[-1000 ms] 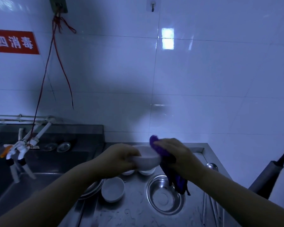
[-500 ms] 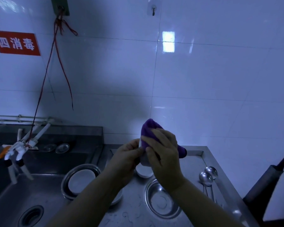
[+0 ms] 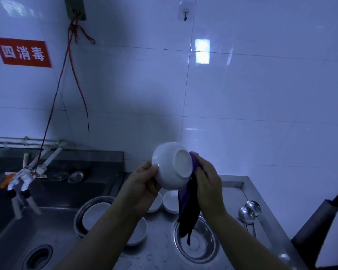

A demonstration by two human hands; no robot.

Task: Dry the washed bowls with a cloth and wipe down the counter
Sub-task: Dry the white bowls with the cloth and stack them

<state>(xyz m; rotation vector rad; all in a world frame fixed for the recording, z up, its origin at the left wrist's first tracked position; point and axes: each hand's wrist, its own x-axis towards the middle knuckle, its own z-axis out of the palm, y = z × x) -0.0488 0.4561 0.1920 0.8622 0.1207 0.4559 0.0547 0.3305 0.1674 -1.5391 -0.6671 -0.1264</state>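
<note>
Gripping the rim of the white bowl (image 3: 171, 166), your left hand (image 3: 144, 184) curls its fingers round the edge at the bowl's 9 o'clock, thumb on the outer wall. You hold the bowl tipped up, its round foot facing you, above the counter (image 3: 164, 248). Your right hand (image 3: 208, 184) pinches the purple cloth (image 3: 187, 207) against the bowl at its 3 o'clock, fingers curled over the fabric; the rest of the cloth hangs straight down from that hand, its dark tail reaching over the steel basin (image 3: 198, 244).

Below your hands, at 6 o'clock from the held bowl, two small white bowls (image 3: 169, 201) stand side by side on the counter. A further white bowl (image 3: 138, 233) shows partly under your left forearm. At 8 o'clock a steel dish (image 3: 80, 215) with a white plate in it sits at the sink's (image 3: 18, 234) edge. Two ladles (image 3: 249, 212) lie at 4 o'clock near the counter's right rim. The taps (image 3: 25, 176) hang over the sink at 9 o'clock.
</note>
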